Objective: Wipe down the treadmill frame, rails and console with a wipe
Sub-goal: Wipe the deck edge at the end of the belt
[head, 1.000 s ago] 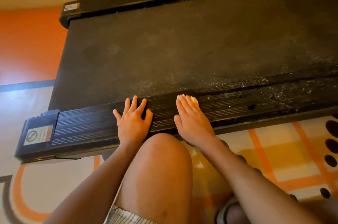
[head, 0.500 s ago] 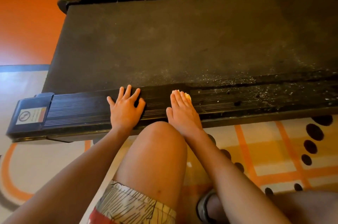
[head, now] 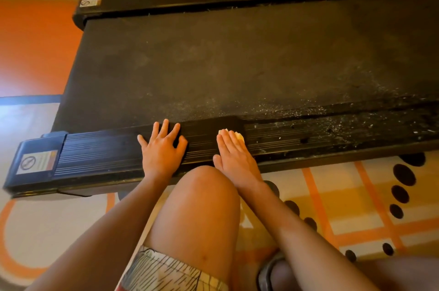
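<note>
Right hand (head: 234, 157), flat on the wipe (head: 238, 136), has slid a little back across the near side rail (head: 99, 155). Fingertips now sit further from the belt (head: 213, 65). Fingers lie closer together than a second ago. Slightly more wipe shows past them. More of the patterned shorts (head: 166, 271) is in view.

Both arms reach forward, one on either side of a bare raised knee (head: 202, 186). The left grip (head: 162, 148) lies palm down and flat, its fingers (head: 164, 128) straight and fanned wide, thumb splayed out toward the right. Just beside it, not touching, the right grip (head: 234, 155) is palm down too, fingers straight and packed close together, thumb lying along the inner edge near the knee. The left forearm (head: 118, 226) comes in from lower left, the right forearm (head: 297, 226) from lower right, wrists straight.
</note>
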Available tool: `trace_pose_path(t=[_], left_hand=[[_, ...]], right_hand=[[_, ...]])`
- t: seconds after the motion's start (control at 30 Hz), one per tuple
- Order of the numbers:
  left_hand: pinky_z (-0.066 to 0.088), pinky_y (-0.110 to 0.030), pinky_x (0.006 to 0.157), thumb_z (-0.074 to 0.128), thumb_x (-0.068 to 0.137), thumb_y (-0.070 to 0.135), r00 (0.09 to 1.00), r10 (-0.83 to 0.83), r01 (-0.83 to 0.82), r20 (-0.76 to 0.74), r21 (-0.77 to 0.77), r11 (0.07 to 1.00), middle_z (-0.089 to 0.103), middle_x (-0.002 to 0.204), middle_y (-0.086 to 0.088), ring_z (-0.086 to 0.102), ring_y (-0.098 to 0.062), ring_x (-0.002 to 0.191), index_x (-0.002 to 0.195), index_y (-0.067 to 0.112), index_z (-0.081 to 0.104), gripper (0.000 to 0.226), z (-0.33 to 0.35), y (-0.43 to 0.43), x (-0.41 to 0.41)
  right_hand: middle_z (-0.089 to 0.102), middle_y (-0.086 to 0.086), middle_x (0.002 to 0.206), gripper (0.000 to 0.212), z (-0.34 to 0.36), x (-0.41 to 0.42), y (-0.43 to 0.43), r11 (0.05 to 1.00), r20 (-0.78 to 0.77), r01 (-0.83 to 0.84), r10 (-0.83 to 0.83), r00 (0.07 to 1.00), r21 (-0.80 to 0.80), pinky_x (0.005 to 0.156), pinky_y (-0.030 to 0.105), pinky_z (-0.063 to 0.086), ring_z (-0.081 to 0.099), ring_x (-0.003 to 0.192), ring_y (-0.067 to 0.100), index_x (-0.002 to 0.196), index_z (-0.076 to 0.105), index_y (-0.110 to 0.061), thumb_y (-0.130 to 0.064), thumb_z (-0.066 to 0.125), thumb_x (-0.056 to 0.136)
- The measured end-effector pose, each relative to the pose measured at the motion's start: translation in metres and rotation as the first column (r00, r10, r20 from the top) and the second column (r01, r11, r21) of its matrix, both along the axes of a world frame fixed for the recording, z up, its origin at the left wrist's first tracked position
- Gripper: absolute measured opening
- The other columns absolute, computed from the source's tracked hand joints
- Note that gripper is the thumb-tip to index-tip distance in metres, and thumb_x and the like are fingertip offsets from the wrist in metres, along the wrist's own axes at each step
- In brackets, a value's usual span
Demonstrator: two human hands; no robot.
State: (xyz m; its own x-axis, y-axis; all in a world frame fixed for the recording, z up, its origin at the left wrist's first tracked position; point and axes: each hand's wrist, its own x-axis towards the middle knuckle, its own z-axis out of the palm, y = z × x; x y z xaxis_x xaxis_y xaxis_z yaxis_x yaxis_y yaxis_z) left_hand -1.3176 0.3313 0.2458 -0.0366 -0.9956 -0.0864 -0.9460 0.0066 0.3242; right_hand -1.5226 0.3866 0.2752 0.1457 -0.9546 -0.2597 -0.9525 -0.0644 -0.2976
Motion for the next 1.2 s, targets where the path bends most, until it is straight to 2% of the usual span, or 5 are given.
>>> trace_pose_path(t=[0.33,0.53,0.7,1.03,1.2], left_hand=[[-0.002,-0.065,0.119,0.032,0.106,0.052,1.000,-0.005,0.005,-0.006,-0.010,1.000,0.022,0.167,-0.001,0.009,-0.026,0.156,0.157,0.034,0.034,0.054,-0.001,-0.001,0.001],[-0.001,-0.065,0.120,0.033,0.105,0.052,1.000,0.001,-0.002,-0.018,-0.034,0.999,0.025,0.166,-0.002,0.013,-0.027,0.156,0.155,0.033,0.038,0.054,-0.004,-0.001,0.001],[-0.001,-0.064,0.120,0.033,0.105,0.053,1.000,0.001,-0.002,-0.016,-0.039,0.999,0.025,0.166,-0.002,0.013,-0.027,0.156,0.155,0.034,0.037,0.054,-0.007,-0.002,0.001],[-0.001,-0.064,0.120,0.032,0.105,0.054,1.000,0.003,-0.003,0.002,-0.041,0.999,0.025,0.166,-0.002,0.013,-0.027,0.156,0.155,0.034,0.037,0.055,-0.010,-0.002,0.002],[0.000,-0.064,0.120,0.032,0.104,0.055,1.000,0.001,-0.001,-0.010,-0.047,0.999,0.027,0.165,-0.002,0.015,-0.028,0.155,0.154,0.033,0.039,0.056,-0.009,-0.002,0.002]], right_hand=[[-0.004,0.000,0.172,0.060,-0.001,0.001,-0.032,0.998,0.031,0.057,-0.057,0.998,0.004,0.125,0.035,-0.007,-0.009,0.158,0.017,0.164,0.004,-0.017,-0.042,0.020,0.111],[-0.004,0.000,0.172,0.086,-0.010,-0.002,0.022,0.997,-0.010,0.076,-0.076,0.997,-0.007,0.116,0.028,-0.022,-0.017,0.154,0.014,0.163,0.000,-0.018,-0.057,-0.015,0.087],[-0.004,0.000,0.172,0.060,-0.004,-0.014,-0.026,0.991,-0.024,0.129,-0.129,0.991,-0.032,0.127,0.036,-0.006,-0.009,0.158,0.017,0.164,0.002,-0.018,-0.043,0.018,0.111],[-0.006,-0.004,0.171,0.059,-0.002,-0.022,0.017,0.992,0.008,0.115,-0.115,0.993,-0.044,0.120,0.027,-0.015,-0.014,0.156,0.012,0.163,0.001,-0.022,-0.043,0.018,0.111],[-0.004,0.000,0.172,0.060,-0.002,-0.019,-0.032,0.990,-0.019,0.140,-0.141,0.990,-0.028,0.127,0.035,-0.007,-0.010,0.158,0.016,0.164,0.003,-0.019,-0.043,0.017,0.111]])
